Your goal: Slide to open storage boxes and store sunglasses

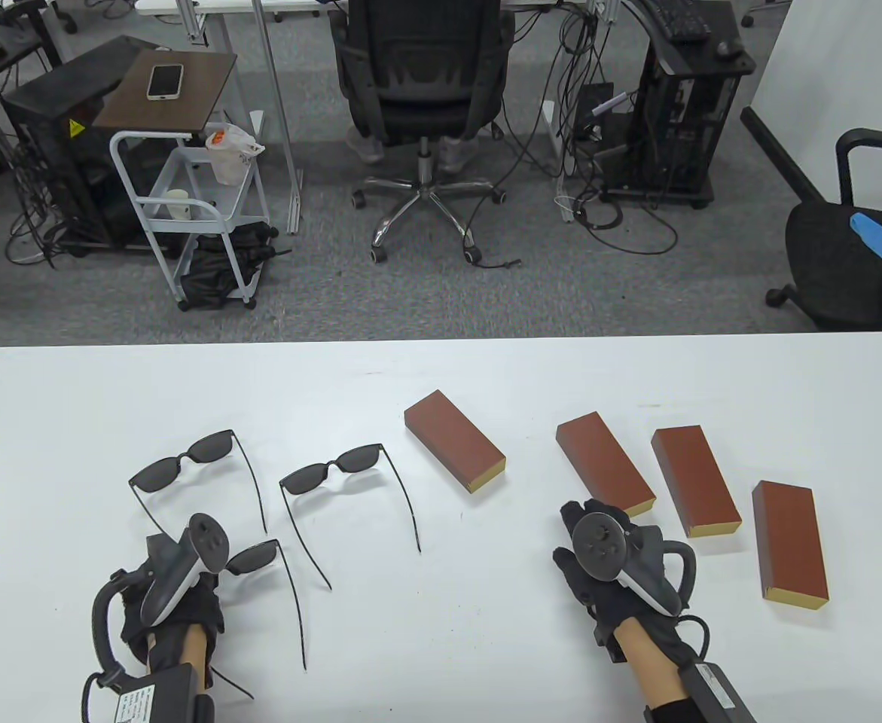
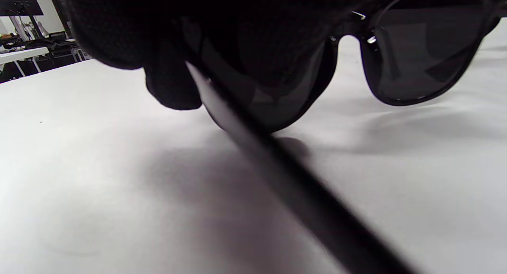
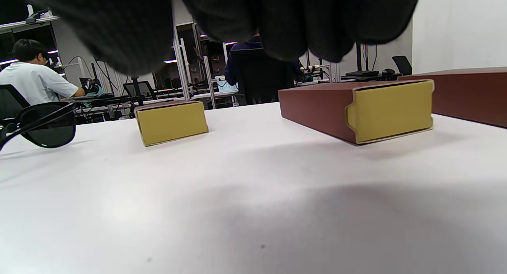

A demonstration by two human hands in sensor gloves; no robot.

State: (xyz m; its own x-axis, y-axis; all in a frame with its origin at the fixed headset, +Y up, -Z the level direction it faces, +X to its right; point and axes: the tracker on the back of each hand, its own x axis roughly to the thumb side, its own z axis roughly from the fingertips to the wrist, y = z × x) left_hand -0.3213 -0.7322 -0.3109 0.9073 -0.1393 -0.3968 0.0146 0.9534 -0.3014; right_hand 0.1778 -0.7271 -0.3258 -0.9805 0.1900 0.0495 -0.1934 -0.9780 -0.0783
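Table view: the left hand (image 1: 177,595) sits over the nearest sunglasses (image 1: 256,556); two more pairs (image 1: 183,461) (image 1: 331,468) lie beyond, three in all. The right hand (image 1: 610,561) rests just beside the second box (image 1: 605,461) of four closed brown boxes.

Left wrist view: gloved fingers (image 2: 174,84) touch the sunglasses' frame; whether they pinch it I cannot tell.

Right wrist view: fingers (image 3: 285,24) hang curled above the table, holding nothing visible.
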